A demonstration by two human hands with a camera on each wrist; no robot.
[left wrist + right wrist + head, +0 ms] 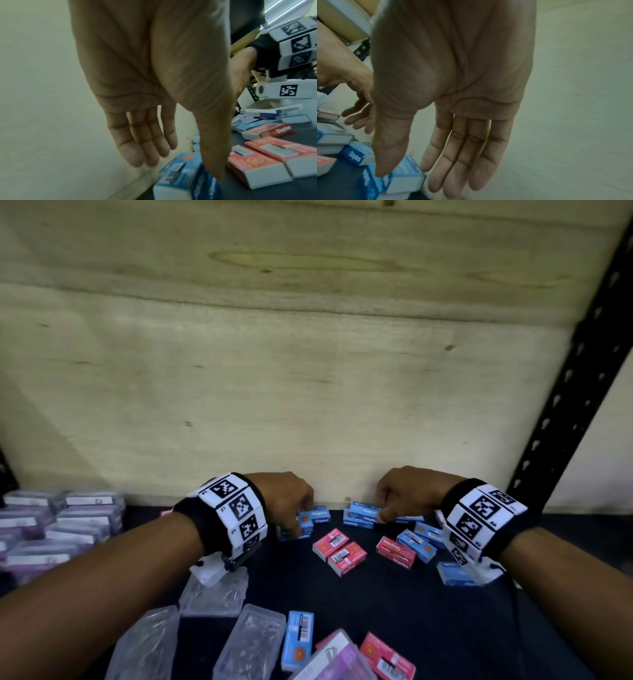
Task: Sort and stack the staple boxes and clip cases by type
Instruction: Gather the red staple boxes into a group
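At the back edge of the dark desk (pixel 394 604), against the plywood wall (pixel 308 371), both hands work among blue staple boxes. The left hand (pixel 286 501) reaches down to a small stack of blue boxes (pixel 310 520); the left wrist view shows its fingers (pixel 137 142) straight and together behind the stack and the thumb laid on the front of the top box (pixel 185 170), so the hand is open and only touching. The right hand (pixel 404 494) sits over a second blue stack (pixel 363 513); in the right wrist view its fingers (pixel 467 155) hang straight behind the boxes while the thumb tip rests on the top blue box (pixel 406 171), gripping nothing.

Between the hands and nearer the person lie two red staple boxes (pixel 339 549) side by side, with a third red box (pixel 395 553) to their right. More loose blue boxes (pixel 419 542) lie by the right wrist. In the near foreground sit clear clip cases (pixel 250 642), one blue box (pixel 298 638) and another red box (pixel 387 655). Stacked purple-tinted cases (pixel 58 522) fill the far left of the desk. Both wrists wear bands with black-and-white markers (pixel 239 508).
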